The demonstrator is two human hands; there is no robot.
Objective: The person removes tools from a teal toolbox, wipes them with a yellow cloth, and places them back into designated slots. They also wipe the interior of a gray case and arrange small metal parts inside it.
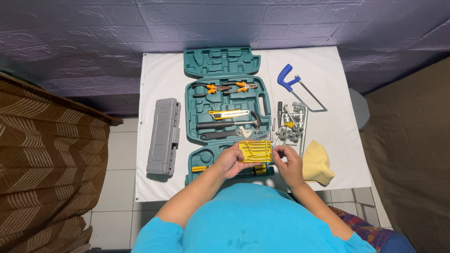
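Note:
My left hand point(229, 161) and my right hand point(288, 164) both hold a small flat yellow case point(255, 151) of thin metal tools, one hand at each end, over the near part of an open teal tool case point(199, 105). The teal case holds orange-handled pliers point(213, 88), a yellow utility knife point(225, 114), a hammer point(229, 124) and a wrench. Its lid lies flat at the far side.
A closed grey plastic case point(164, 136) lies to the left on the white table point(154, 79). To the right lie a blue-handled hacksaw point(295, 84), a pile of metal sockets and bars point(291, 124) and a yellow cloth point(316, 164). Tiled floor shows below the table's left edge.

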